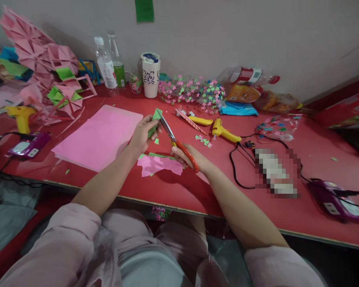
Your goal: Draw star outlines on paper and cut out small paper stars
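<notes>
My left hand (142,134) pinches a folded piece of green paper (154,120) above the red table (173,187). My right hand (188,156) grips orange-handled scissors (179,144), and their blades reach up to the green paper's edge. Below the hands lie pink and green paper offcuts (160,164). A stack of pink paper sheets (99,136) lies flat to the left of my left hand.
Yellow glue guns (225,133) (20,116), a yellow-handled cutter (200,120), a pile of paper stars (193,92), bottles (105,67), a white cup (150,75), pink paper fans (42,59), snack packets (242,95), black cables (239,167) and purple devices (335,199) (28,144) crowd the table.
</notes>
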Demonstrator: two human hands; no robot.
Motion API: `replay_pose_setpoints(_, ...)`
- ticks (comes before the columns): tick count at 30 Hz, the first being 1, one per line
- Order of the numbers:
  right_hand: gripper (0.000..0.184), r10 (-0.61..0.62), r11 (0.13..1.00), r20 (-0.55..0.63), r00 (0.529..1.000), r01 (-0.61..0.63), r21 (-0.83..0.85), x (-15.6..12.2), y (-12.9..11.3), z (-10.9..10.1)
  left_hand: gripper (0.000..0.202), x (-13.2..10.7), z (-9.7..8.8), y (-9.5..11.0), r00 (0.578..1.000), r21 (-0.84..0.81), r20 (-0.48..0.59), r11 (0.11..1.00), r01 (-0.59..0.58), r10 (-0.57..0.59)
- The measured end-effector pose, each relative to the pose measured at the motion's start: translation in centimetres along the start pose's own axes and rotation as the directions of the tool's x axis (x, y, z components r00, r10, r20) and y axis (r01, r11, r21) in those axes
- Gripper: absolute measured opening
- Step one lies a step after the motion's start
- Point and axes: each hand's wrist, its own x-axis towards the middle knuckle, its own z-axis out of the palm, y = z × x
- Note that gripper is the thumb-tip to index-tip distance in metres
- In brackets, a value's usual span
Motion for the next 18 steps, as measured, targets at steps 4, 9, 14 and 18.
replay_pose_setpoints(4, 0.049, 0.009, 1.000, -0.042, 0.999, -0.009, -0.006, 0.11, 0.06, 0.20, 0.013, 0.01, 0.07, -0.11, 1.000, 0.012, -0.015, 1.000, 0.002, -0.002)
replay_pose_setpoints(9, 0.049, 0.047, 0.998, -0.052, 0.998, -0.044, 0.050, 0.04, -0.08, 0.45, 0.014, 0.04, 0.11, -0.26, 1.000, 0.028, -0.017, 1.000, -0.007, 0.008)
replay_pose_setpoints(14, 0.049, 0.052, 0.997, -0.070, 0.996, -0.047, 0.067, 0.00, -0.03, 0.66, 0.015, 0.06, 0.08, -0.31, 1.000, 0.060, -0.030, 0.998, 0.002, 0.000)
replay_pose_setpoints(18, 0.051, 0.058, 0.997, -0.084, 0.995, -0.054, 0.056, 0.20, 0.26, 0.73, 0.014, 0.09, 0.07, -0.30, 0.999, 0.066, -0.033, 0.998, 0.003, -0.001)
